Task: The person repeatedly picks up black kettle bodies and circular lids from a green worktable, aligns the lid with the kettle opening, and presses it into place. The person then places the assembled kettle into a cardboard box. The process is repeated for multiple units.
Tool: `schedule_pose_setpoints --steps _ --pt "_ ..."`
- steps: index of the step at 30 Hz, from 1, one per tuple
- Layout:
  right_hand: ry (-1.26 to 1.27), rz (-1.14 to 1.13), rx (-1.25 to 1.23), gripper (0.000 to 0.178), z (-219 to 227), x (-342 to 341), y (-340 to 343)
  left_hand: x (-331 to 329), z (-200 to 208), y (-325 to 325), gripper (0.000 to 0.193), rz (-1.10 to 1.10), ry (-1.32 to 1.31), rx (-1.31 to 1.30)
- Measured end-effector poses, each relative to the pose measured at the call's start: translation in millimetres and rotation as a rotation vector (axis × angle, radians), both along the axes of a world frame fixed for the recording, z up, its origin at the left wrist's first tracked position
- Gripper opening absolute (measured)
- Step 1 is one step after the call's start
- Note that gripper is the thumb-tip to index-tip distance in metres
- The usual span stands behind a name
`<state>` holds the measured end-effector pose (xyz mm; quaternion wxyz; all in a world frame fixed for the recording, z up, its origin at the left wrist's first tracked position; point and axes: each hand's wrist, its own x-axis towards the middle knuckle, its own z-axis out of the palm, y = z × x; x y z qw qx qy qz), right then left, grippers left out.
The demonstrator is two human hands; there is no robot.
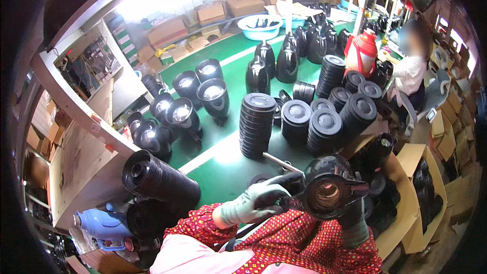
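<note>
A glossy black flask body (329, 165) is tilted in front of me, its round mouth toward me and a coppery inner thread showing. My right hand (353, 220), in a dark glove, closes around its right side; most of those fingers are behind it. Against its left side is my left hand (256, 200), in a grey-green glove with dark finger areas. Its fingers are curled, and a dark part they hold cannot be made out. A thin pale rod (279, 162) shows just beyond that hand. Past it rises a tall stack of black ring-shaped lids (257, 124).
More black lid stacks (324, 127) and upright black flasks (286, 63) crowd the green table (231, 165). Shiny-lined black shells (213, 96) stand left. A cardboard box (406, 193) of black parts is at right, a blue flask (101, 223) lower left. A person (411, 73) sits beyond.
</note>
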<state>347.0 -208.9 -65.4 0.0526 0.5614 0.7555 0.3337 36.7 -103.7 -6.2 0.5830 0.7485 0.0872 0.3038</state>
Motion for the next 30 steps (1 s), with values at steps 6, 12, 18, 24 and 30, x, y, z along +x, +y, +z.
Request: schedule_pose_setpoints --steps 6,12,18,24,30 --pt "2.752 -0.024 -0.450 0.047 -51.7 -55.7 39.9 -26.9 -8.5 85.3 0.042 0.622 -0.313 -0.044" --pt "1.561 0.103 -0.252 0.040 -78.3 -76.3 28.4 19.6 26.7 309.2 0.023 0.954 -0.456 0.053" --pt "1.532 0.149 -0.236 0.035 -73.6 -80.4 34.9 -7.1 -78.7 525.6 0.038 1.332 -0.069 -0.001" --pt "1.581 0.131 -0.268 0.036 -65.0 -74.8 35.2 2.5 -167.2 569.6 0.037 1.348 0.108 -0.282" --pt "1.597 0.142 -0.293 0.032 -62.2 -77.6 38.7 -35.9 -157.7 575.1 0.044 1.190 0.716 0.213"
